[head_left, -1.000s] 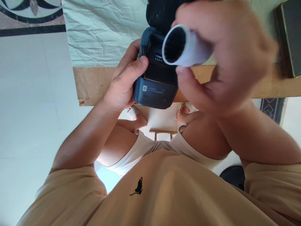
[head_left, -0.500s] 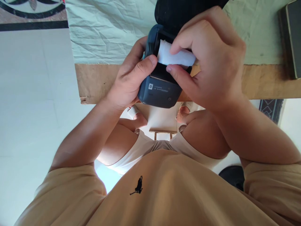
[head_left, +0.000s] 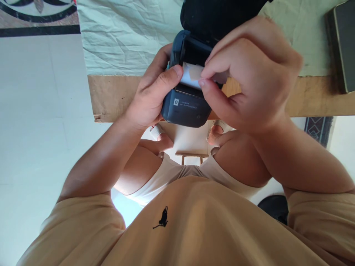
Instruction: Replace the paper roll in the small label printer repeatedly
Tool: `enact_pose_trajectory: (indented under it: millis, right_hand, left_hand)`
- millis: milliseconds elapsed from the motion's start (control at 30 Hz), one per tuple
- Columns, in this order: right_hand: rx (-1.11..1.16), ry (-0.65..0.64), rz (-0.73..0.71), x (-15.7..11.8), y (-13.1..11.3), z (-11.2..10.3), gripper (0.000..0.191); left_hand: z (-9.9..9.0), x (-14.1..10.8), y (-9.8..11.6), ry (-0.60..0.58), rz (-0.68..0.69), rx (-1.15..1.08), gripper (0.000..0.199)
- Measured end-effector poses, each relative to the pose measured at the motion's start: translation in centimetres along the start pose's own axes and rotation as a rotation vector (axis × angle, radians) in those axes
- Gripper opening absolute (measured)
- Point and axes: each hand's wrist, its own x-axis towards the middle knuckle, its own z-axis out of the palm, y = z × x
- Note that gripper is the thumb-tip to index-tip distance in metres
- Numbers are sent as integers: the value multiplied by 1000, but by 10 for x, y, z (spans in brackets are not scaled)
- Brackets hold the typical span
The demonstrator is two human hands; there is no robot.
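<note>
My left hand grips the left side of a dark blue portable label printer, its thumb on the rim near the paper. The printer's black lid is swung back, away from me. A white paper roll lies in the open compartment, with a beige patch at its edge. My right hand pinches the roll's right part between thumb and forefinger. Those fingers and the hand hide that end of the roll and the printer's right side.
Beneath the hands is a wooden table edge, with a pale green cloth behind it. A dark box sits at the far right. My legs and a wooden stool bar are below.
The paper roll has turned and sits lower in the compartment, nearer the front. My right hand has moved slightly right and down. The left hand still grips the printer.
</note>
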Motion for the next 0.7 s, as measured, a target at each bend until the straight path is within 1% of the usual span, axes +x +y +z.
enact_pose_trajectory:
  millis: [67, 100, 167, 233, 300, 433, 467, 533, 633, 700]
  right_hand:
    - [36, 35, -68, -1, 1, -1, 4]
    - [59, 26, -100, -1, 1, -1, 3]
    - [98, -45, -155, -2, 2, 0, 6]
    - [107, -122, -199, -4, 3, 2, 10]
    - [86, -153, -200, -5, 1, 5, 14]
    - [28, -142, -131, -7, -4, 9, 20]
    - [17, -125, -129, -7, -5, 10, 20]
    - [4, -51, -133, -8, -6, 11, 17]
    - [15, 115, -116, -8, -6, 13, 11]
    - [34, 167, -121, -9, -6, 15, 11]
  left_hand:
    - [3, -1, 3, 18, -15, 3, 33]
    - [4, -1, 4, 14, -15, 5, 32]
    - [4, -2, 3, 4, 3, 4, 30]
    - [0, -1, -1, -30, 45, 5, 32]
    - [-6, 1, -7, -61, 77, 14, 38]
    - [-14, 5, -12, -138, 61, 33, 50]
    - [-15, 5, -12, -144, 58, 40, 52]
    - [-14, 5, -11, -126, 67, 47, 49]
    - [-10, 3, -8, -104, 59, 60, 42]
    - [-8, 1, -5, -103, 47, 69, 46]
